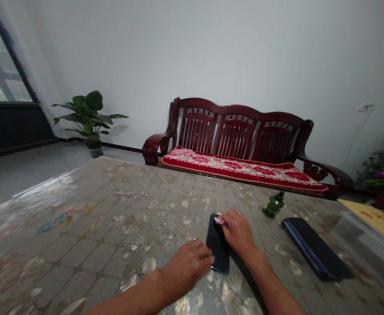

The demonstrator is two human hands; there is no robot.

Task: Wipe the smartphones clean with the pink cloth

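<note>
A black smartphone (218,251) lies flat on the patterned tablecloth (113,262), its screen facing up. My left hand (192,261) is closed at the phone's lower left edge, its fingers curled and gripping that side. Bunched in the fingers of my right hand (237,232) is a small pink cloth (219,221), pressed against the upper part of the screen. Most of the cloth is hidden by the hand. Right of my right hand stands a small green bottle (273,205) with a dark cap.
A dark phone-like case (316,247) lies on the right, near a clear plastic box (362,245) with a yellow sheet (372,218) on top. Several coloured bands (62,218) lie at left. Beyond the table stand a wooden bench (231,131) and a potted plant (89,116).
</note>
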